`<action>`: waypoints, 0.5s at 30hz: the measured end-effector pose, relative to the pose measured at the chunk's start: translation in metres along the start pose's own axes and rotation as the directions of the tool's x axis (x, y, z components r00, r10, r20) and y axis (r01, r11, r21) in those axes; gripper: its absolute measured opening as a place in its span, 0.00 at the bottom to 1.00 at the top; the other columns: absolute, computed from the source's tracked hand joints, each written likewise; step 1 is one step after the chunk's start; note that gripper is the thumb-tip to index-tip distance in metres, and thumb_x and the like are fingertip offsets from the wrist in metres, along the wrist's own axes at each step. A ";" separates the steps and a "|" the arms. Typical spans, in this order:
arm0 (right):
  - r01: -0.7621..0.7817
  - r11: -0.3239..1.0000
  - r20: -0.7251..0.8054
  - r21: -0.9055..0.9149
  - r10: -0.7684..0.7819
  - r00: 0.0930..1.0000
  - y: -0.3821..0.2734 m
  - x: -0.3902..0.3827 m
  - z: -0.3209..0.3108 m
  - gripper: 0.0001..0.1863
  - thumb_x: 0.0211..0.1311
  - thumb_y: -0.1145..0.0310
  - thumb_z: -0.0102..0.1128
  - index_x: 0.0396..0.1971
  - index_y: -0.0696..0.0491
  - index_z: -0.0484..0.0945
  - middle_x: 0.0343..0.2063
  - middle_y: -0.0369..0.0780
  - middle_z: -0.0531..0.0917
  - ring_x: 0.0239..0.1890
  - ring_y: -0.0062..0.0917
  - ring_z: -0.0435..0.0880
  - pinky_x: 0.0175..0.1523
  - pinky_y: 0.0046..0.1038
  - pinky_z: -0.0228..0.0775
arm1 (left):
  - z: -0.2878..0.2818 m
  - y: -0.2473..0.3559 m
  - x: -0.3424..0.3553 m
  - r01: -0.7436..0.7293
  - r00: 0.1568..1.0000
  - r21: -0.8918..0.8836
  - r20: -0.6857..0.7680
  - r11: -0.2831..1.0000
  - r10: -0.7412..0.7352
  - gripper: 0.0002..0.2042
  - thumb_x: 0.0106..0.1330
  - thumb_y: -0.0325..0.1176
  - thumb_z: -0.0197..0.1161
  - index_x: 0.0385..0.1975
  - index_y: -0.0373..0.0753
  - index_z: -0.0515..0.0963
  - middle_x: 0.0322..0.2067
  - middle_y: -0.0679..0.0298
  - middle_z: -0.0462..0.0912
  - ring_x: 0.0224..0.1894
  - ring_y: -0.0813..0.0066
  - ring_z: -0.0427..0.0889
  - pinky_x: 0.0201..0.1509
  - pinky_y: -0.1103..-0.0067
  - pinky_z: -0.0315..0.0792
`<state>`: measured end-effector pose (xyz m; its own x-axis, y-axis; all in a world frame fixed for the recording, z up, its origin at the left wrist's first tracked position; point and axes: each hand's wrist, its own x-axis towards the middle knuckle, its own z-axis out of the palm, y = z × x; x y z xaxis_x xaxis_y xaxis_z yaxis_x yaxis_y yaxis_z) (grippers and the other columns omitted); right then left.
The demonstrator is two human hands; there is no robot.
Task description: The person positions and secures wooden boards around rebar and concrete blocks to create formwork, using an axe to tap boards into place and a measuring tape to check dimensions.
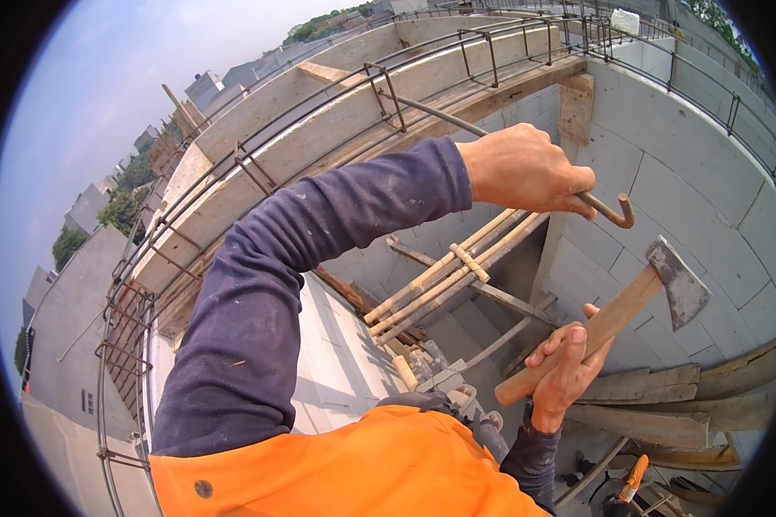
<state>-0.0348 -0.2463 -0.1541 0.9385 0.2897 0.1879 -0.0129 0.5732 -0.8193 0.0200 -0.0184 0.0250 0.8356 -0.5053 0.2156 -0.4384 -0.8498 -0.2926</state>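
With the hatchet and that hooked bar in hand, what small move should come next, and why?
I'd probably close the right hand more snugly round the hatchet handle first: its fingers look spread, and the metal head is raised, near the hook of the bar in the left hand.

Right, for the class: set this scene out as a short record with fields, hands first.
Left hand: closed around a metal bar with a hooked end
Right hand: holding a hatchet by its wooden handle, head toward the upper right
Clothing: orange garment, dark sleeves
Wall top, left: steel bar cage
Below: poles lying side by side
Right side: grey block wall, planks lower down
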 end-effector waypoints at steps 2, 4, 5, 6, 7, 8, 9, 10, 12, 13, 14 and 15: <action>-0.007 1.000 0.003 0.005 0.007 1.000 -0.001 0.000 0.001 0.28 0.75 0.55 0.59 0.61 0.59 0.64 0.20 0.35 0.73 0.16 0.18 0.73 0.22 0.21 0.69 | 0.000 0.000 -0.001 0.011 1.000 0.014 0.004 1.000 -0.011 0.22 0.74 0.57 0.57 0.31 0.42 0.74 0.15 0.61 0.80 0.18 0.61 0.83 0.20 0.71 0.73; -0.005 1.000 0.000 0.008 0.005 1.000 -0.002 0.001 0.002 0.28 0.74 0.55 0.59 0.62 0.59 0.64 0.20 0.35 0.73 0.16 0.18 0.73 0.22 0.21 0.69 | -0.002 0.001 0.001 0.019 0.999 0.019 0.025 1.000 -0.019 0.22 0.74 0.57 0.58 0.31 0.42 0.74 0.15 0.61 0.80 0.18 0.61 0.84 0.20 0.71 0.73; -0.003 1.000 0.002 0.011 0.003 1.000 -0.001 0.001 0.001 0.28 0.74 0.55 0.59 0.62 0.59 0.64 0.20 0.35 0.73 0.16 0.18 0.73 0.22 0.21 0.69 | -0.001 0.001 0.001 0.025 0.999 0.010 0.033 1.000 -0.025 0.22 0.74 0.57 0.58 0.31 0.42 0.74 0.15 0.61 0.80 0.18 0.61 0.84 0.20 0.71 0.73; -0.001 1.000 0.004 0.014 0.001 1.000 0.000 0.001 0.001 0.28 0.74 0.55 0.59 0.62 0.59 0.63 0.20 0.35 0.73 0.16 0.18 0.73 0.22 0.21 0.69 | 0.000 0.001 0.002 0.031 0.999 0.001 0.041 1.000 -0.031 0.22 0.74 0.57 0.58 0.31 0.42 0.74 0.15 0.61 0.80 0.18 0.60 0.84 0.21 0.71 0.73; 0.001 1.000 0.005 0.018 -0.001 1.000 0.000 0.001 0.001 0.28 0.74 0.55 0.59 0.62 0.59 0.63 0.20 0.35 0.73 0.16 0.18 0.73 0.22 0.21 0.69 | 0.000 0.001 0.002 0.037 0.998 -0.008 0.049 0.999 -0.037 0.22 0.74 0.57 0.58 0.31 0.42 0.74 0.15 0.61 0.80 0.18 0.60 0.84 0.21 0.71 0.73; -0.001 1.000 0.002 0.024 0.001 1.000 0.000 0.001 0.001 0.28 0.74 0.55 0.59 0.62 0.59 0.63 0.20 0.35 0.73 0.16 0.18 0.73 0.22 0.21 0.69 | 0.002 0.000 0.001 0.024 0.999 -0.013 0.038 1.000 -0.023 0.22 0.74 0.57 0.58 0.31 0.42 0.74 0.15 0.61 0.80 0.18 0.61 0.83 0.20 0.71 0.73; -0.003 1.000 0.000 0.031 0.003 1.000 0.001 0.000 0.002 0.28 0.74 0.56 0.59 0.62 0.59 0.63 0.20 0.35 0.73 0.16 0.18 0.73 0.22 0.21 0.69 | 0.003 -0.001 -0.001 0.012 1.000 -0.018 0.027 1.000 -0.012 0.22 0.74 0.57 0.58 0.31 0.42 0.74 0.15 0.61 0.80 0.18 0.61 0.83 0.20 0.71 0.73; -0.005 0.999 -0.001 0.038 0.005 1.000 0.001 0.000 0.003 0.28 0.74 0.56 0.59 0.62 0.59 0.63 0.21 0.35 0.73 0.16 0.18 0.72 0.22 0.21 0.69 | 0.004 -0.001 -0.003 0.001 1.000 -0.022 0.017 1.000 0.000 0.22 0.74 0.57 0.58 0.32 0.42 0.74 0.14 0.61 0.80 0.17 0.61 0.83 0.20 0.72 0.73; -0.006 0.999 0.005 0.035 0.006 1.000 0.001 -0.001 0.004 0.28 0.74 0.56 0.59 0.62 0.59 0.63 0.21 0.35 0.73 0.16 0.18 0.73 0.22 0.21 0.69 | 0.005 -0.003 -0.004 -0.017 1.000 -0.019 -0.010 1.000 0.017 0.24 0.75 0.58 0.56 0.32 0.41 0.77 0.13 0.61 0.79 0.15 0.64 0.81 0.19 0.73 0.73; -0.006 0.999 0.008 0.034 0.006 1.000 0.001 -0.001 0.004 0.28 0.74 0.56 0.59 0.62 0.59 0.63 0.21 0.35 0.74 0.16 0.18 0.73 0.23 0.21 0.70 | 0.004 -0.003 -0.004 -0.025 0.999 -0.017 -0.024 1.000 0.025 0.25 0.75 0.59 0.55 0.32 0.40 0.79 0.13 0.61 0.79 0.14 0.65 0.80 0.19 0.73 0.73; -0.007 0.999 0.011 0.036 0.006 1.000 0.000 -0.002 0.005 0.28 0.74 0.56 0.59 0.62 0.59 0.63 0.21 0.35 0.74 0.16 0.18 0.73 0.23 0.21 0.70 | 0.004 -0.002 -0.004 -0.011 1.000 -0.019 -0.006 1.000 0.011 0.24 0.75 0.58 0.56 0.32 0.41 0.78 0.13 0.61 0.79 0.15 0.64 0.81 0.19 0.73 0.72; -0.005 0.999 0.012 0.036 0.005 1.000 -0.001 -0.002 0.005 0.28 0.74 0.56 0.59 0.62 0.59 0.63 0.20 0.35 0.74 0.17 0.18 0.73 0.23 0.21 0.70 | 0.003 -0.001 -0.003 0.001 1.000 -0.022 0.011 1.000 -0.001 0.22 0.74 0.57 0.57 0.32 0.42 0.76 0.14 0.62 0.79 0.15 0.64 0.82 0.19 0.73 0.72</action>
<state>-0.0384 -0.2436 -0.1509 0.9341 0.3019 0.1903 -0.0306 0.5992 -0.8000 0.0192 -0.0157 0.0216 0.8396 -0.5029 0.2056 -0.4446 -0.8535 -0.2719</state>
